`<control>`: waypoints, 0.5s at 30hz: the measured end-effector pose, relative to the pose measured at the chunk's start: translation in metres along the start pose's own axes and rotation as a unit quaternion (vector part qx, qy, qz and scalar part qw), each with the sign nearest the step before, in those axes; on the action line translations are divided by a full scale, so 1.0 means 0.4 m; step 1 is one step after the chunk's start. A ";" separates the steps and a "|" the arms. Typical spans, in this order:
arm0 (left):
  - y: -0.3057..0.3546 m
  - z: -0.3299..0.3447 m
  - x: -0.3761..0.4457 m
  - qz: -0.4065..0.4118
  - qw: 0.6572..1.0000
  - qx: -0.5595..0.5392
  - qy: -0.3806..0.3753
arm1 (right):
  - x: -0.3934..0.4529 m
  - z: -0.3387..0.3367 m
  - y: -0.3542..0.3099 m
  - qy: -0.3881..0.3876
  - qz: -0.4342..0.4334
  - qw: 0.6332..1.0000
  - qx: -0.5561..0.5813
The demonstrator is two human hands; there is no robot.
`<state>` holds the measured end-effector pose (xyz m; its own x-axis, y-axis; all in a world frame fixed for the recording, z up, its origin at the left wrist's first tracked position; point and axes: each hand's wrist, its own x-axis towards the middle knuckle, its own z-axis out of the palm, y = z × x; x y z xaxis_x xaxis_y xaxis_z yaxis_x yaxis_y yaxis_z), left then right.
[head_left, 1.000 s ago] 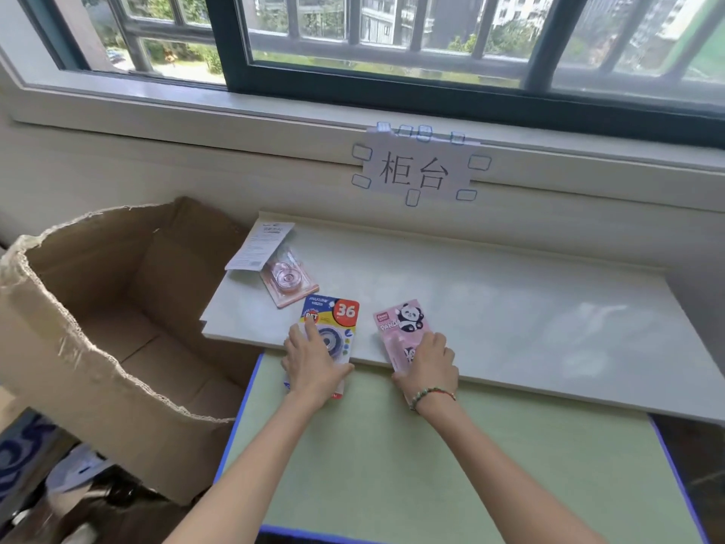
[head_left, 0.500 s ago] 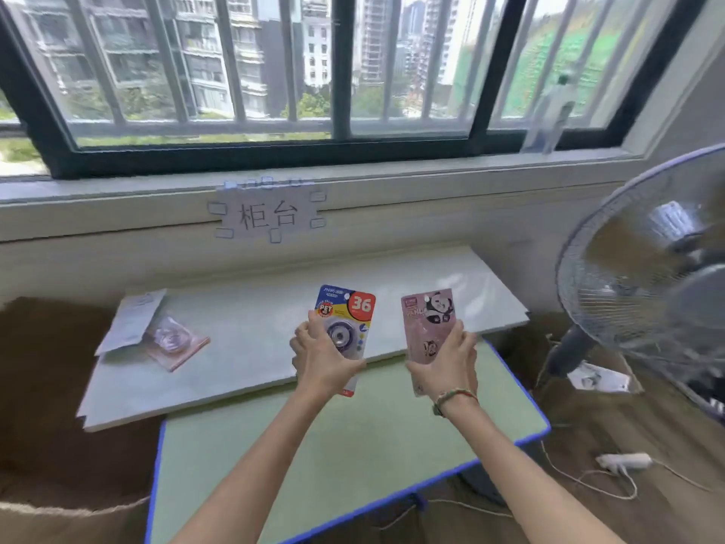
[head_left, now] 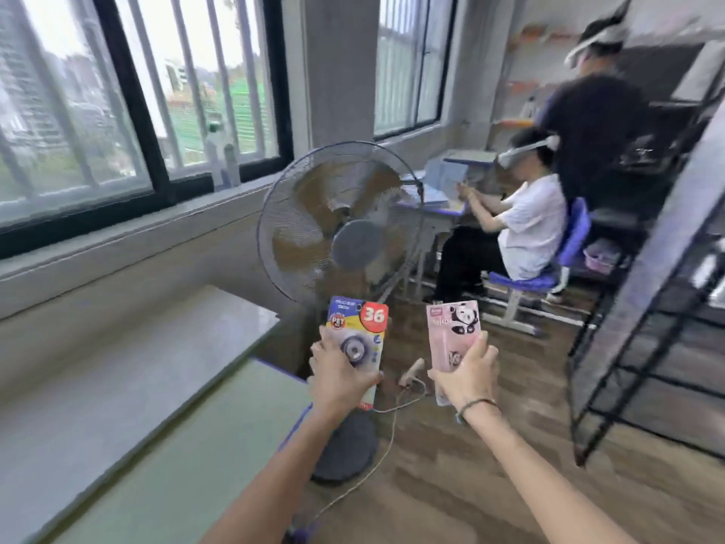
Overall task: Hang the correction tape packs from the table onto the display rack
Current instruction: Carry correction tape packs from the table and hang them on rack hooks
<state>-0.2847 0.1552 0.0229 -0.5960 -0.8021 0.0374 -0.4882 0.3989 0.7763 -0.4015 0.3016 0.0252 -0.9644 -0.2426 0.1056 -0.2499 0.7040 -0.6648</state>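
Two correction tape packs up in the air, one per hand, both upright with the printed fronts facing the camera. Left hand (head_left: 340, 376) wrapped around the lower half of the blue-and-yellow pack (head_left: 359, 335), the one with a red "36" circle in its top corner and a round tape wheel showing through the blister; fingers curled behind, thumb across the front. Right hand (head_left: 467, 376) gripping the pink panda pack (head_left: 453, 333) the same way, low down, thumb on the right edge, beaded bracelet (head_left: 476, 405) on the wrist. Packs side by side, a small gap between, not touching.

Below left, the green table (head_left: 164, 457) with its blue edge, and a pale stone counter slab (head_left: 117, 359) running along under the window (head_left: 117, 111). Both packs well off the table, held out over the wood floor (head_left: 451, 484).

Straight behind the packs, a standing fan (head_left: 341, 225) with a round dark base, cord (head_left: 376, 457) trailing across the floor. Black metal display rack (head_left: 647, 327) off to the right, well apart from both hands, partly blurred. Further back, a seated person (head_left: 525, 225) in a white shirt on a blue chair (head_left: 549, 268), headset on, and a standing person (head_left: 592, 111) in dark clothes behind. Whole view pretty smeared, small print on the packs unreadable.
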 end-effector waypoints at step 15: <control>0.761 0.862 -0.230 0.169 0.964 -0.035 -0.204 | 0.265 -0.718 0.786 0.212 0.212 0.953 -0.036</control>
<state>-0.5983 0.5034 0.0387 -0.9214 -0.3845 0.0560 -0.1863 0.5637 0.8047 -0.6073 0.6887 0.0399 -0.9250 0.3538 0.1384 0.1790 0.7272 -0.6627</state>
